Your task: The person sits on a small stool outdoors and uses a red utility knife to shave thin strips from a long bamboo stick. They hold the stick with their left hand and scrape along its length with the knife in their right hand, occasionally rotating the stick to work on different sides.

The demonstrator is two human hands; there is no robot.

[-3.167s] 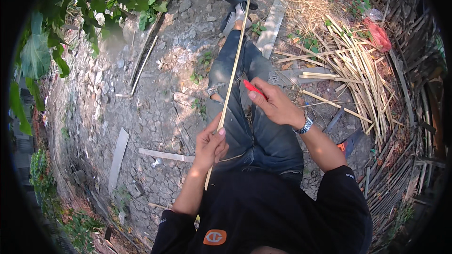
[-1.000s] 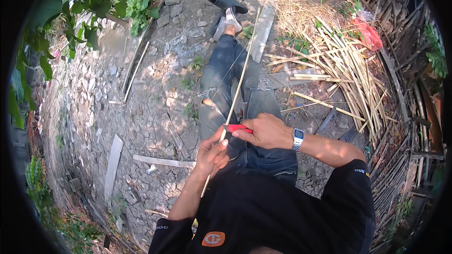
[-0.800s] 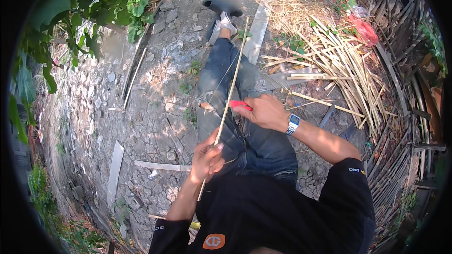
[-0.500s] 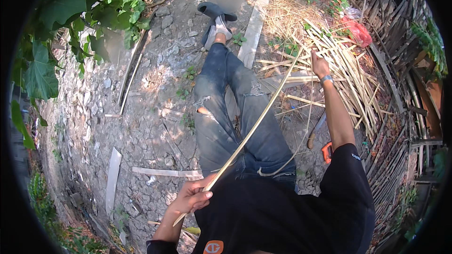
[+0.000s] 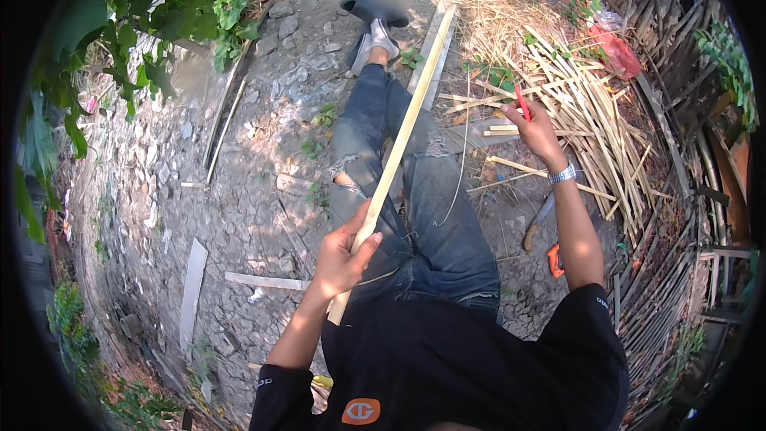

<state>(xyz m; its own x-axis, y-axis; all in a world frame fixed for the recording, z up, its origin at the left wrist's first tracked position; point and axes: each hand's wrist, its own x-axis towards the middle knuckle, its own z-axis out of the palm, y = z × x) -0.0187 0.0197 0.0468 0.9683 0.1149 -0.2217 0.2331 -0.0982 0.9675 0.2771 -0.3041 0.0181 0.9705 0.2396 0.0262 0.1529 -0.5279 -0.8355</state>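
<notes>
A long pale bamboo strip (image 5: 403, 132) slants from my waist up past my knees, its far end over the grey plank. Gripping it near its lower end, my left hand (image 5: 345, 259) has its thumb on top. My right hand (image 5: 540, 134) is closed around a slim red tool (image 5: 522, 101) beside the pile of bamboo strips (image 5: 586, 104); whether the tool has a blade cannot be made out. A thin, curved sliver (image 5: 460, 183) hangs over my right thigh, apart from my right hand.
Right of my thigh lie a wooden-handled blade (image 5: 530, 235) and an orange-handled tool (image 5: 555, 259). A red plastic bag (image 5: 616, 52) rests by the stick fence (image 5: 666, 40). Leaves (image 5: 171, 4) overhang the upper left. Flat wood pieces (image 5: 192, 287) lie on cracked, stony ground.
My left hand has moved forward, and the bamboo strip has swung left to a steeper angle. My right hand has turned, showing the red tool. The thin sliver has shifted left.
</notes>
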